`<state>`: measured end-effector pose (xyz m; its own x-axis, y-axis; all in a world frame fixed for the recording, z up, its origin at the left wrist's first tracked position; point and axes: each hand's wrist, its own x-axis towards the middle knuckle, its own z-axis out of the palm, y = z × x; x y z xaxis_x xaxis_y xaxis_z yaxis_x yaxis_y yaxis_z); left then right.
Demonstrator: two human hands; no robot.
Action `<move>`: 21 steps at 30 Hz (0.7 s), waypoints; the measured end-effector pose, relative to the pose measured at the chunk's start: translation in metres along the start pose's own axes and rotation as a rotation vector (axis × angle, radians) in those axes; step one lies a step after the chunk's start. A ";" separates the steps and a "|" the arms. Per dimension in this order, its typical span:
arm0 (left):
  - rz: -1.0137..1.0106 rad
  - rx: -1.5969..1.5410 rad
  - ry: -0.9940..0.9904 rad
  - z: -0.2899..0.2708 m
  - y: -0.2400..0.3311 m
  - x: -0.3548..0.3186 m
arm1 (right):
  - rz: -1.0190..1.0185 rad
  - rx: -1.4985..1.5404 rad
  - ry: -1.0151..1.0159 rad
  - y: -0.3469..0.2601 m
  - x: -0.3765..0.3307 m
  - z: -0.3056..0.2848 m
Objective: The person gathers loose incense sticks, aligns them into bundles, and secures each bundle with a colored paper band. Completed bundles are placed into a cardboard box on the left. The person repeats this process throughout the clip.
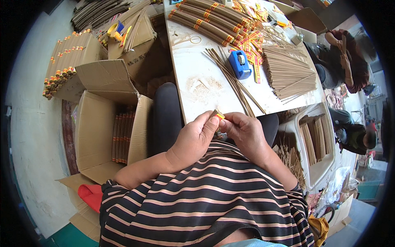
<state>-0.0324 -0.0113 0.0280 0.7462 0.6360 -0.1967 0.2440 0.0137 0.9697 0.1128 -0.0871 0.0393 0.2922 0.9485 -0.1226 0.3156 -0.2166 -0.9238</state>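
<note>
1. Since texture's the fun part here, start with the slim bundle of brown sticks, dry and woody, with a glossy red-and-yellow paper label at its near end. It's between the two hands, in front of the striped shirt, right by the near edge of the surface.
2. That surface is smooth and white, dusted with brown crumbs (pretty messy, honestly). Loose thin sticks lie crossed beside a chunky blue plastic tape dispenser.
3. Farther back: banded bundles in neat rows, flat strips of printed paper, and a big fanned heap of bare sticks.
4. On the left, an open corrugated cardboard box holds dark, upright-looking bundles.
5. Left hand: forearm angled inward, thumb laid along the top, fingers curled around and grasping the bundle.
6. Right hand: wrist bent in, knuckles up, thumb and index finger pinching at the label end; can't tell what the hidden fingertips do.
</note>
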 end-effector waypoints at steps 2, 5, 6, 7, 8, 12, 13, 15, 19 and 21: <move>0.025 0.014 0.020 0.002 -0.003 0.000 | 0.098 0.175 -0.018 0.000 -0.003 0.003; 0.108 0.057 0.071 0.005 -0.008 0.000 | 0.196 0.479 -0.079 0.005 -0.005 0.008; 0.143 0.076 0.091 0.005 -0.009 0.000 | 0.203 0.542 -0.090 0.008 -0.005 0.008; 0.116 0.044 0.057 0.005 -0.010 0.000 | 0.212 0.610 -0.099 0.011 -0.005 0.010; 0.090 0.012 0.023 0.004 -0.010 -0.001 | 0.193 0.668 -0.092 0.013 -0.005 0.012; 0.125 0.002 -0.049 -0.001 -0.013 0.000 | 0.093 0.708 -0.209 0.026 -0.001 0.009; 0.108 -0.034 -0.069 -0.002 -0.012 -0.001 | 0.060 0.671 -0.275 0.030 0.001 0.005; 0.072 -0.105 -0.110 -0.004 -0.007 -0.002 | 0.073 0.663 -0.325 0.027 0.003 -0.002; -0.012 -0.211 -0.253 -0.007 0.003 -0.001 | 0.042 0.578 -0.431 0.024 0.008 -0.016; -0.022 -0.260 -0.296 -0.006 0.008 -0.002 | 0.013 0.555 -0.512 0.026 0.012 -0.024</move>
<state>-0.0352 -0.0080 0.0366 0.8981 0.3843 -0.2139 0.1248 0.2437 0.9618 0.1458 -0.0872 0.0225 -0.2060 0.9650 -0.1623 -0.2257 -0.2083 -0.9517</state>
